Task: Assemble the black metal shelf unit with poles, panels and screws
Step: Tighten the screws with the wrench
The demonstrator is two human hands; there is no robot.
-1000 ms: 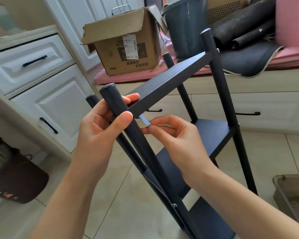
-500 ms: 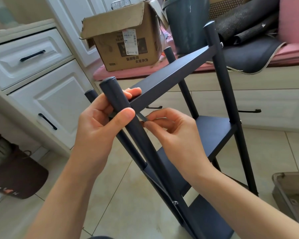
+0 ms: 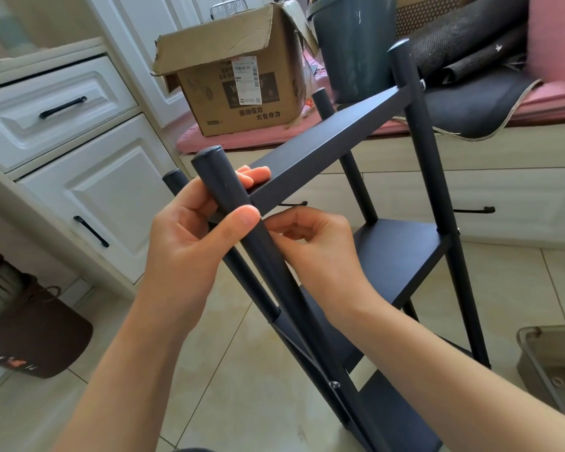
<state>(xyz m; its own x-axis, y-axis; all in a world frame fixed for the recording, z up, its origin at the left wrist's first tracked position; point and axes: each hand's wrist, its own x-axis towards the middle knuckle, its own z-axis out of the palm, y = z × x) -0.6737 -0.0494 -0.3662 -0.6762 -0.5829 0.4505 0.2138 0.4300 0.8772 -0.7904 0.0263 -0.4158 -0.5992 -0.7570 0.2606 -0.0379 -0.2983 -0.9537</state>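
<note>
My left hand is wrapped round the near front pole, thumb on the front, fingers reaching behind onto the top panel corner. My right hand sits just right of that pole, under the panel corner, fingertips pinched together right at the joint; I can't tell what's in the pinch, it's hidden, probably a screw or key.

Key relation: the joint is directly left of the right fingertips, touching distance. The pole's long axis runs from lower right up to upper left, leaning toward me. The panel runs away to the far right pole. The right hand is the one that drives; the left only steadies.

Shelf unit stands on the floor, middle panel already on.

Containers: cardboard box on the pink bench, flaps open, contents not visible. Grey tray at the lower right, contents unclear.
</note>
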